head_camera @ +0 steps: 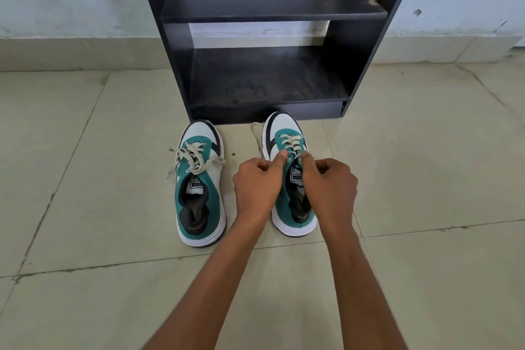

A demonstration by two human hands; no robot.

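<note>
Two teal, white and black sneakers stand on the tiled floor with toes pointing at a black shelf unit. The left sneaker [200, 185] has its cream laces tied in a loose bow. Over the right sneaker [287, 133] both my hands are curled. My left hand [257, 183] presses its thumb on the upper laces at the left side. My right hand [331, 187] pinches the laces at the right side of the tongue. One loose lace end [257, 136] trails on the floor left of that shoe.
The black shelf unit [270, 13] stands against a pale wall, with two bare dusty shelves, the lower one [267, 85] just beyond the shoes' toes. Beige floor tiles [99, 293] with dark grout lines spread to both sides and toward me.
</note>
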